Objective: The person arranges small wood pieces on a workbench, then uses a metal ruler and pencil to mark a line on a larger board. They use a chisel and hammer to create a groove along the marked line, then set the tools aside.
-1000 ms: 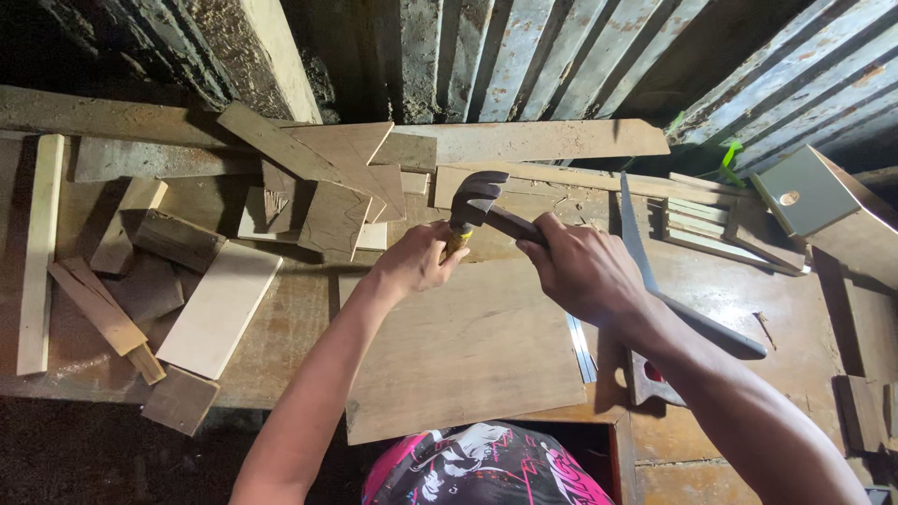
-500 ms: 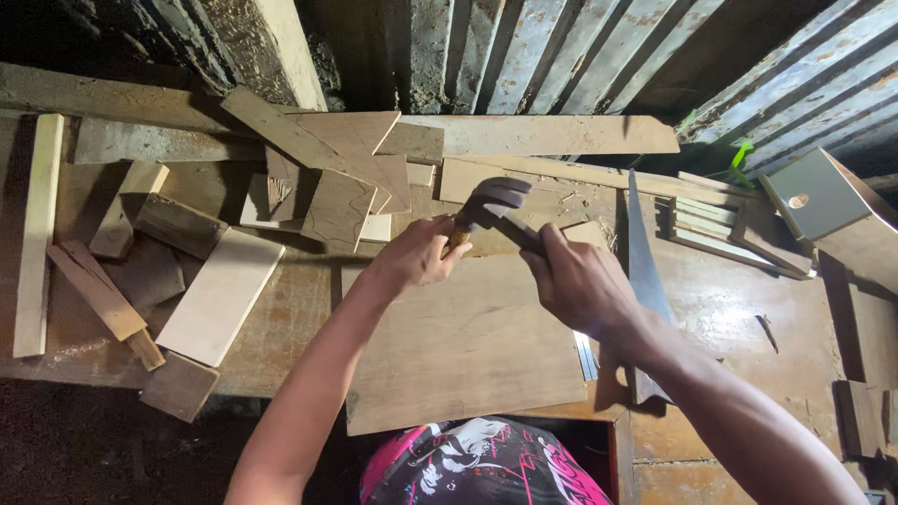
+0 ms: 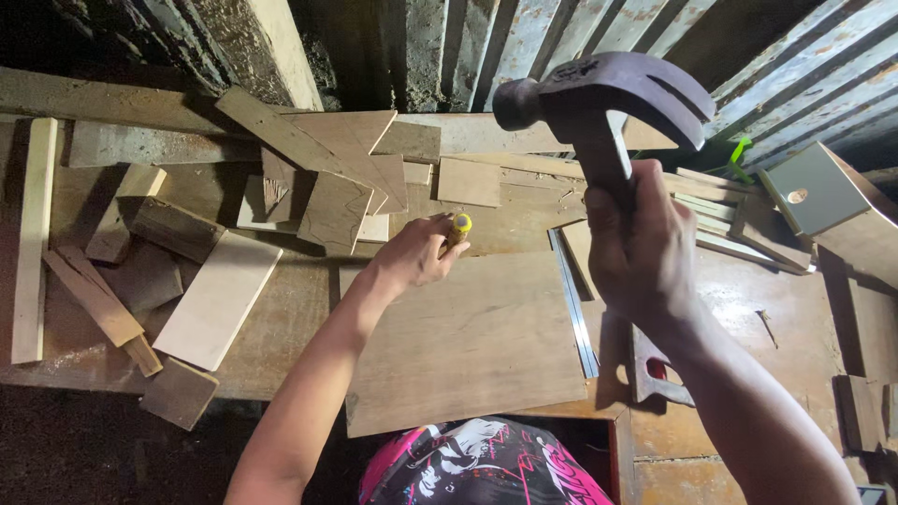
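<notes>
Nearest the counter's (image 3: 281,309) front edge lies a flat plywood panel (image 3: 468,346), broad and thin, probably light and a little springy, with a metal straightedge (image 3: 572,309) along its right side and a handsaw (image 3: 655,369) just beyond that. At the panel's far edge the left hand (image 3: 412,257) is closed in a pinch around a small yellow-handled tool (image 3: 458,227), which stands roughly upright with its tip down on the wood; its working end is hidden, so whether it is a chisel or a punch cannot be told. It looks stiff and slim, best held low on the shank. Above it the right hand (image 3: 645,252) is wrapped fully shut around the handle of a claw hammer (image 3: 599,98), raised clear of the counter. The hammer looks head-heavy and rigid; its handle runs near to far, face pointing left, claws right. Offcuts (image 3: 327,178) litter the counter's back-left corner.
</notes>
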